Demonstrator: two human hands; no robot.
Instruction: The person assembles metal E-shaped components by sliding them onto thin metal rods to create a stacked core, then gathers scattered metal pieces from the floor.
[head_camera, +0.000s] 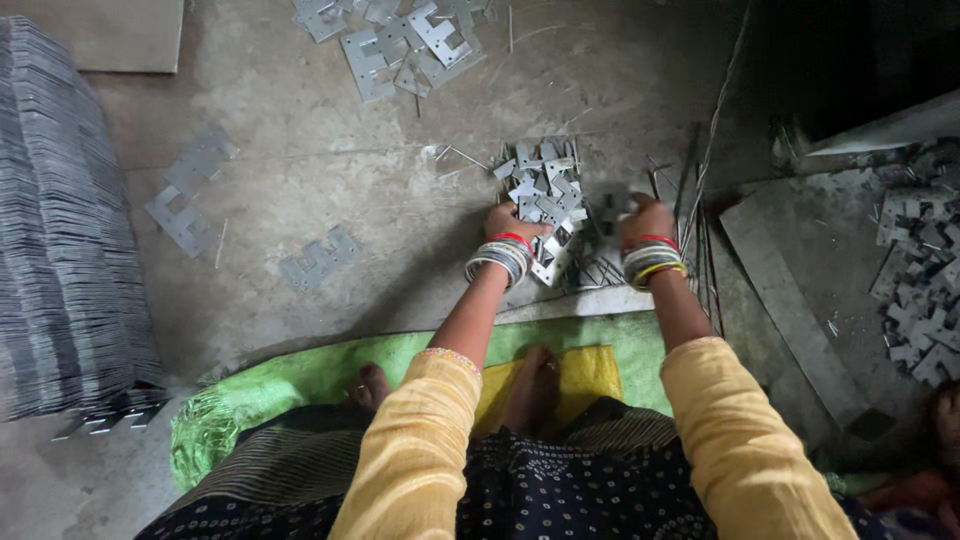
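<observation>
— What is the person working on?

— A heap of small metal plates (543, 195), lying on the grey concrete floor (330, 170) just beyond the person's knees. The heap is running lengthwise away from the person, its near end tapering down between the two wrists.

— How are the plates looking?

— Flat, dull silver, cut with square notches so each one is showing teeth along an edge. They are lying jumbled, pointing every which way and overlapping one another.

— And the hands?

— The left hand (505, 219) is pressing against the near left side of the heap, fingers curled onto the plates. The right hand (646, 218) is sitting at the heap's right edge, closed loosely; whether it is actually gripping a plate cannot be told, since that spot is blurred. Both wrists are wearing stacks of bangles (499, 258).

— Is anything holding the plates?

— No box or tray is showing; everything is lying loose on the floor. Thin metal rods (700, 215) are lying just right of the heap.

— What else is around?

— A second cluster of larger notched plates (400, 45) is lying farther off at the top, a few single ones (183, 218) are scattered to the left, and a tall packed stack of metal sheets (60, 230) is standing at the far left. Another spread of plates (920, 280) is lying at the right. The person is sitting on a green mat (300, 375).
</observation>
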